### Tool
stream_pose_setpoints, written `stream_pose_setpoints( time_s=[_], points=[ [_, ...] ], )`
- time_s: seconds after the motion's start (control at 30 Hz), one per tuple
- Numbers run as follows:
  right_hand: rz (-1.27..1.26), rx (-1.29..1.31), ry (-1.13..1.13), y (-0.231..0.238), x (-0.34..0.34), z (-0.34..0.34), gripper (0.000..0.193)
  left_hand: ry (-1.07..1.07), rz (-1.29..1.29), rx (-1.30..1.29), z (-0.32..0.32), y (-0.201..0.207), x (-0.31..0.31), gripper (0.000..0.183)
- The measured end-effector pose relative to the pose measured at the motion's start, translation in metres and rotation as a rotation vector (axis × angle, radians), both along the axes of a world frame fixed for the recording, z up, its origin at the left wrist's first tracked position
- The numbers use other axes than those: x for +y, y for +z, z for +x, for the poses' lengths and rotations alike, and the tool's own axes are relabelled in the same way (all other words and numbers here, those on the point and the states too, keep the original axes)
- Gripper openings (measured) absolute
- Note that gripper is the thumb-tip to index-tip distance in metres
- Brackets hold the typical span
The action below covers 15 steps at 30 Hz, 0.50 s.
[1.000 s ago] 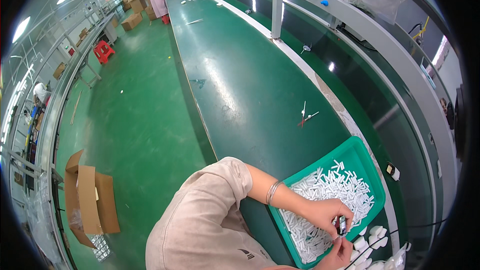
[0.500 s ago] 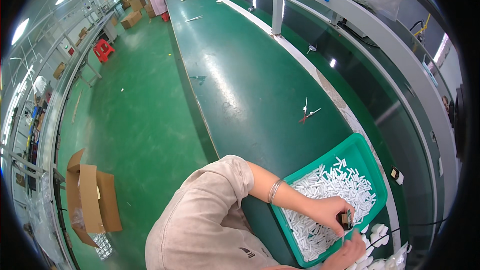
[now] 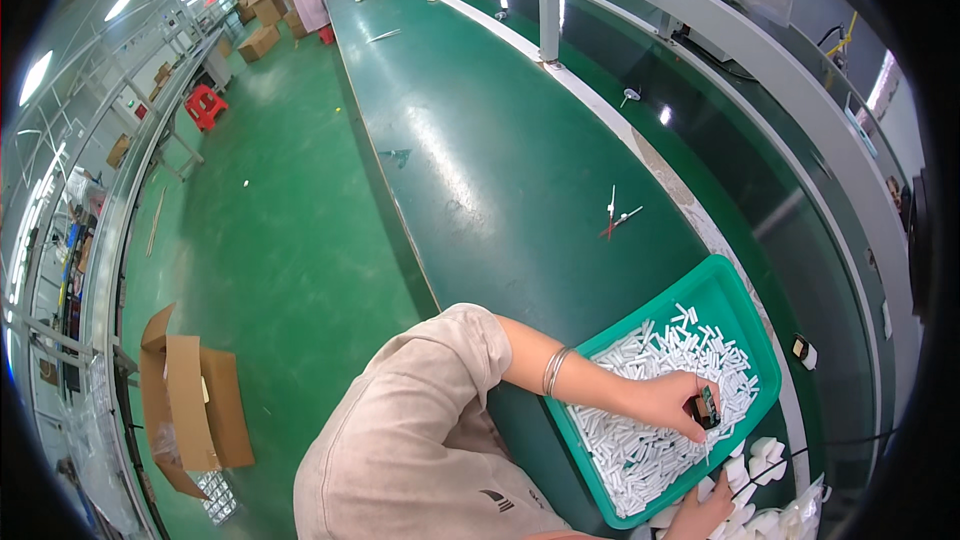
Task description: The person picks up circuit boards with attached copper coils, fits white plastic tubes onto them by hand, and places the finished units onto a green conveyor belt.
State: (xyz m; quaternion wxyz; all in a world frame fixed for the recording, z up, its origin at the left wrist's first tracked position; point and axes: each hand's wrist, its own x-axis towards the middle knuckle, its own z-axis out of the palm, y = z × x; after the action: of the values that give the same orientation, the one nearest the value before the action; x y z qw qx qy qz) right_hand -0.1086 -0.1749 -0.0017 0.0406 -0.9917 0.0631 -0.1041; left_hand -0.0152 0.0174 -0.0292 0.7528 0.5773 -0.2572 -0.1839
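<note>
Clasping a half-hidden dark part (image 3: 708, 407) in left hand (image 3: 672, 403), right hand (image 3: 704, 514) beside white pieces (image 3: 766, 461), its grip unclear

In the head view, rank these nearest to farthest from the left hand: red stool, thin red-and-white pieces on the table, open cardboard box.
1. Thin red-and-white pieces: on the table, ahead of the left hand.
2. Open cardboard box: on the floor, left.
3. Red stool: far ahead, left.

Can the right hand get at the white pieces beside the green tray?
Likely yes: the right hand is right at the white pieces, though a thin black cable runs across some.
</note>
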Motion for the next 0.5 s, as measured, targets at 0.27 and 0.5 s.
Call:
stream_pose_setpoints(
  time_s=[0.27,0.5],
  points=[
    [0.245,-0.193,-0.077,-0.004,0.007,0.001,0.028,0.037,-0.062,0.047,-0.002,0.002,0.006,0.031],
    [1.378,-0.314,0.018,-0.026,0.012,-0.001,0.034,-0.057,-0.071,0.018,-0.001,0.011,0.007,0.028]
  ],
)
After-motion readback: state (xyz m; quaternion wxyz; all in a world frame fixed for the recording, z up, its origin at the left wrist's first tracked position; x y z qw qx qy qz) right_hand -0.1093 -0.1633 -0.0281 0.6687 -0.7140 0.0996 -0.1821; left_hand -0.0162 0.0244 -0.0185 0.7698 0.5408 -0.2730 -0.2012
